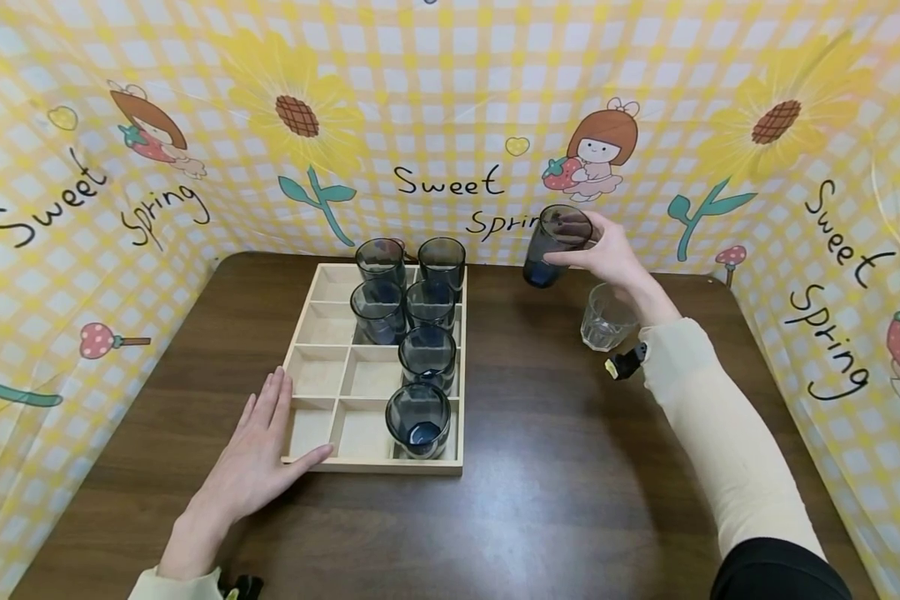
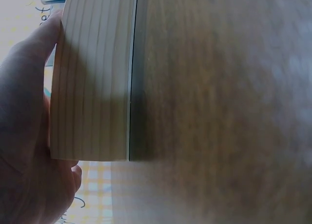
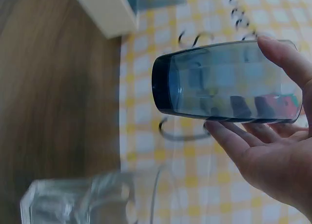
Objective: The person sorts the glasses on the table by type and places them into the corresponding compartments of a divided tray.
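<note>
My right hand (image 1: 610, 250) grips a dark blue-grey drinking glass (image 1: 552, 250) near its rim, thumb on one side and fingers on the other. In the right wrist view the glass (image 3: 224, 82) shows its thick dark base clear of the table. At the near left corner of a wooden compartment box (image 1: 378, 467), my left hand (image 1: 251, 458) rests with straight fingers along the side and thumb over the front edge. Several matching dark glasses (image 1: 426, 354) stand in the box, filling the right column and the far part of the middle one.
A clear faceted glass (image 1: 606, 321) stands on the brown table (image 1: 540, 467) below my right wrist, close to the sleeve. Yellow checked cloth (image 1: 450, 108) with printed flowers and lettering hangs around the back and sides of the table.
</note>
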`<control>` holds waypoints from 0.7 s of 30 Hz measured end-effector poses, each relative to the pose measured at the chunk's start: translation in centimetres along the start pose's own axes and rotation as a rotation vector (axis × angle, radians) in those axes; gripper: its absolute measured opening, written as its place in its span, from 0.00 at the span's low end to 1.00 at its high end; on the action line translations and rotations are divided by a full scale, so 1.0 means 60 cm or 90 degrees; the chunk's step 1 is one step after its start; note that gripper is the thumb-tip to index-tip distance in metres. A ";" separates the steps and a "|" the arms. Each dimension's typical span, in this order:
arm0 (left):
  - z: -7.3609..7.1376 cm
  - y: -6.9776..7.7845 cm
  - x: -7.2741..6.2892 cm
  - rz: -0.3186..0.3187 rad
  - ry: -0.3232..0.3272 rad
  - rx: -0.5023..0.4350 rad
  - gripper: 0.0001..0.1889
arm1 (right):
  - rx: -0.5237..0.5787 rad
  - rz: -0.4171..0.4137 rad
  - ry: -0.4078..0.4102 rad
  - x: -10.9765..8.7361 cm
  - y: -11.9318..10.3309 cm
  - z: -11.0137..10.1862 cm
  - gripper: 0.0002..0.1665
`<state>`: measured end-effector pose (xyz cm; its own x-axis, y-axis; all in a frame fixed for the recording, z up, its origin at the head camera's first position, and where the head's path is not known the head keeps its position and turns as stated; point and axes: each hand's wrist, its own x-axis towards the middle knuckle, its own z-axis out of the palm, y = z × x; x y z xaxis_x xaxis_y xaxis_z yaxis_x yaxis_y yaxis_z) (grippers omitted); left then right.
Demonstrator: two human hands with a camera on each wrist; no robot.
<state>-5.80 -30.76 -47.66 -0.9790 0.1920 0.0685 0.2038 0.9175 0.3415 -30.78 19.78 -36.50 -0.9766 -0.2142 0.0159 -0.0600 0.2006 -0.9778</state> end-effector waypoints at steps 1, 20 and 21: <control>0.000 0.000 0.000 0.000 0.000 0.000 0.65 | 0.006 -0.004 -0.003 -0.002 -0.004 0.005 0.38; -0.003 0.003 -0.001 0.002 0.001 -0.005 0.65 | 0.209 -0.005 -0.040 -0.046 -0.064 0.094 0.39; -0.003 0.003 -0.001 0.002 0.002 -0.005 0.65 | 0.226 -0.002 -0.044 -0.048 -0.067 0.099 0.38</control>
<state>-5.71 -30.67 -47.41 -0.9783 0.1941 0.0723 0.2071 0.9142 0.3484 -26.50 13.90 -33.85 -0.9596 -0.2808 0.0163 0.0247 -0.1418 -0.9896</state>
